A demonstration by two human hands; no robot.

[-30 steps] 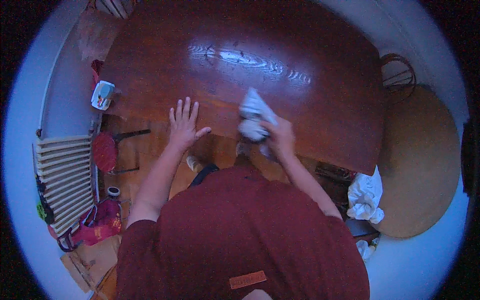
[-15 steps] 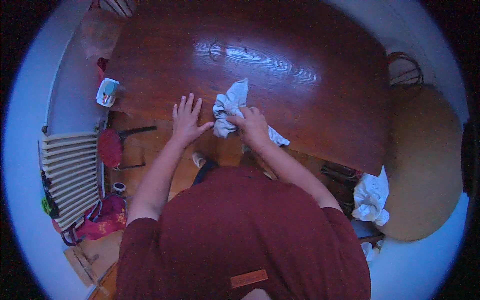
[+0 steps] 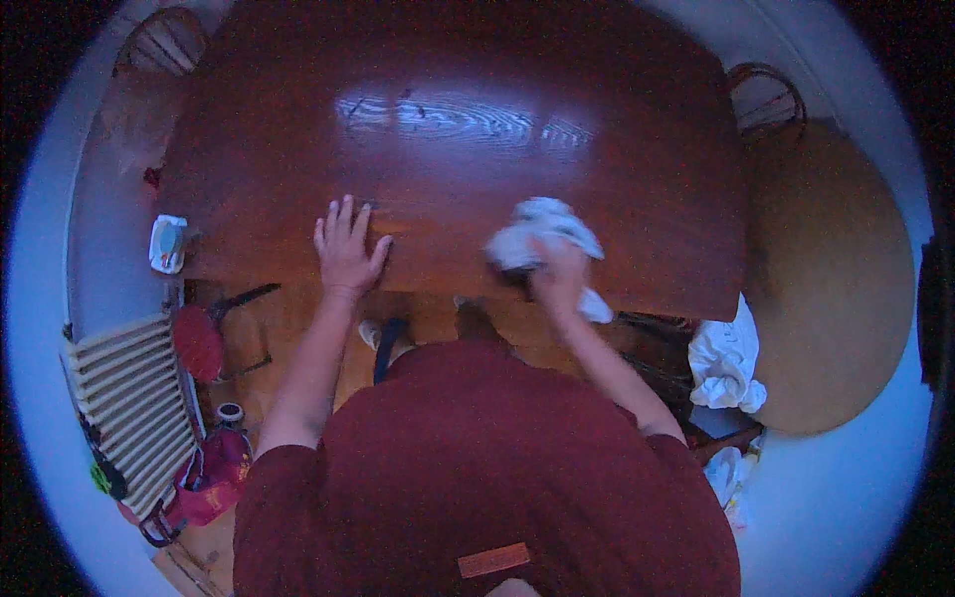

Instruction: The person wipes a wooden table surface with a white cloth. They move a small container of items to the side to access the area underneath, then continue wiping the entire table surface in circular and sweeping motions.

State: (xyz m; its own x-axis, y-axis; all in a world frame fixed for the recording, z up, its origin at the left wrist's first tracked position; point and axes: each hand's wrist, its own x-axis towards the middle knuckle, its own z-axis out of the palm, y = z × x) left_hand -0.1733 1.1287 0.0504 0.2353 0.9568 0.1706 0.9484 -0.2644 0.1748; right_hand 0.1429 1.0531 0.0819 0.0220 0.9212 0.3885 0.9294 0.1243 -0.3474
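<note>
A dark reddish-brown wooden table (image 3: 448, 179) spreads out before me. My left hand (image 3: 347, 254) lies flat near its front edge, fingers spread and holding nothing. To the right of it, my right hand (image 3: 560, 274) is closed on a crumpled white cloth (image 3: 542, 224) against the tabletop. Both that hand and the cloth are smeared by motion. A corner of the cloth hangs out beside my right wrist, and the part under the palm is hidden.
A small white container (image 3: 167, 245) sits at the table's left edge. Left of me are a radiator (image 3: 134, 398), a red stool (image 3: 199, 343) and a red bag (image 3: 216, 478). On the right, a round brown board (image 3: 836, 289) stands beside a white plastic bag (image 3: 724, 358).
My right hand has swept the cloth to the right over the tabletop. My left hand stays flat on the table, while the whole view has shifted a little.
</note>
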